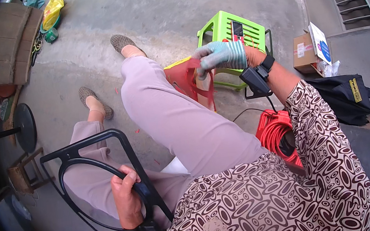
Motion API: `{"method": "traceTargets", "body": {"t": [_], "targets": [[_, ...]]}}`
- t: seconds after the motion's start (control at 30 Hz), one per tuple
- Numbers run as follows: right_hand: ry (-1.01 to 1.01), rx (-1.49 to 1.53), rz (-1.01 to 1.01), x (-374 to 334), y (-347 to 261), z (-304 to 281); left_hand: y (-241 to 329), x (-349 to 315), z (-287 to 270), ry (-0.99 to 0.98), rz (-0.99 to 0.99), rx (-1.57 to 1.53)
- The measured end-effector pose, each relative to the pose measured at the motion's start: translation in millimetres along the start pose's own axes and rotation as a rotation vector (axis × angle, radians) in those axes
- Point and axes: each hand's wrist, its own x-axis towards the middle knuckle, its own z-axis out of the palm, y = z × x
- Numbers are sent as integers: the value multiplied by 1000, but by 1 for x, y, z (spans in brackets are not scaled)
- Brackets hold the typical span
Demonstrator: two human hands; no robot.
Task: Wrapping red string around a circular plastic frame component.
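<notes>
My left hand (126, 190) is bare and closed around the inner ring of a black plastic frame (128, 144). The frame is roughly rectangular with a large round opening, and it lies tilted over my left thigh. My right hand (221, 57) wears a teal and white striped glove. Its fingers curl at the top of a red bag (181, 79) beside my right knee, closed on its edge. A yellow strip shows along the bag's rim. The bag's inside is mostly hidden from view.
Beyond the glove stands a green plastic stool (217, 28) with a dark-screened device (237, 28) on it. Coiled red cable (277, 138) lies by my right hip. Further right are a cardboard box (303, 51) and a black umbrella (340, 96); a round black base (26, 127) stands left.
</notes>
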Motion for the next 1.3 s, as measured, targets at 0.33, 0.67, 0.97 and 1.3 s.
{"method": "traceTargets", "body": {"t": [0.33,0.67,0.97,1.3], "targets": [[231,399,62,-15,-3,19,-9,1,-8,13,108,6],[-132,-1490,268,-42,-45,31,-23,9,-25,-66,182,-104],[29,-1092,108,-70,-102,33,-41,24,-40,-131,275,-149],[654,-1782,-445,-33,-131,55,-45,22,-42,-111,231,-171]]}}
